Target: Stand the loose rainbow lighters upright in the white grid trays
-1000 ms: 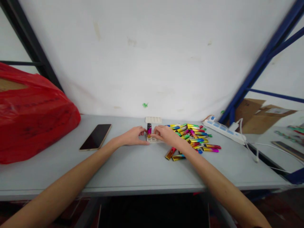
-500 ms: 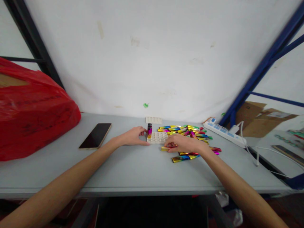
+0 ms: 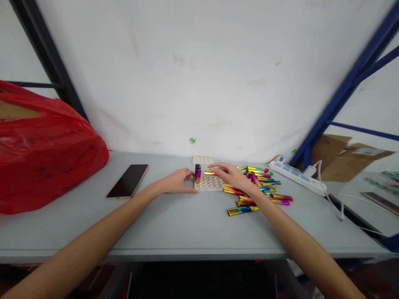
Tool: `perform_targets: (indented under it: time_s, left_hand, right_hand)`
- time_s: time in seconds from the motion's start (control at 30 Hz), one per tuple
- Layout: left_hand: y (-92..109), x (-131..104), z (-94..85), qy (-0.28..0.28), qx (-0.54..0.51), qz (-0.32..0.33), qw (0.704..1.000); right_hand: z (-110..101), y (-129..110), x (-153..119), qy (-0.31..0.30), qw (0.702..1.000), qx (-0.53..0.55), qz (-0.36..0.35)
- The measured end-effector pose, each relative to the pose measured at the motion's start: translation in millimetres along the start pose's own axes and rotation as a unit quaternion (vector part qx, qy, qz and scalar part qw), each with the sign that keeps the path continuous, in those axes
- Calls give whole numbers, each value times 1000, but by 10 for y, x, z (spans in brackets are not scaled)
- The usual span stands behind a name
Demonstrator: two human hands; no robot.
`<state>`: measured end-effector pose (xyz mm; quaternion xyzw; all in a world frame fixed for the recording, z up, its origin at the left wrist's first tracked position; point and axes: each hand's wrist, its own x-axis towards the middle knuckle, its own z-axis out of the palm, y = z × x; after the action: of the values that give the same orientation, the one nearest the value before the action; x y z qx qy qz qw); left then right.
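My left hand (image 3: 177, 181) rests at the left end of a white tray (image 3: 213, 183) with rows of round holes, its thumb at the front corner and its fingers curled near the back. Upright in the tray's left end stand shiny purple-and-gold lighters (image 3: 198, 173) with black tops. Pinched in my right hand (image 3: 231, 173) is a lighter (image 3: 208, 172), held lying flat over the back of the tray, gold end to the left. A pile of shiny multicoloured lighters (image 3: 266, 182) lies to the right, partly hidden by my right hand and forearm.
Against the wall lies another white tray (image 3: 203, 159). A phone (image 3: 128, 181) is to the left, beside a large red plastic bag (image 3: 52, 149). A white power strip (image 3: 296, 176) with cables runs along the right, near a blue metal frame (image 3: 330, 104) and cardboard boxes (image 3: 346, 158).
My right hand has picked up a lighter from the front left of the pile and carried it up and back over the tray. My left hand stays at the tray.
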<state>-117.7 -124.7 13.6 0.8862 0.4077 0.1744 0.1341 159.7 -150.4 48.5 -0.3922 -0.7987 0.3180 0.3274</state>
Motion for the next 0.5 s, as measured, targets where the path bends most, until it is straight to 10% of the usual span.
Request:
perform_targets:
  time_s: [0.27, 0.5]
  left_hand:
    - [-15, 6, 4, -4, 9, 10, 1000]
    - [21, -3, -19, -6, 10, 16, 1000]
  right_hand:
    - [180, 171, -6, 101, 994, 33, 17]
    - [347, 101, 19, 64, 977, 203, 29]
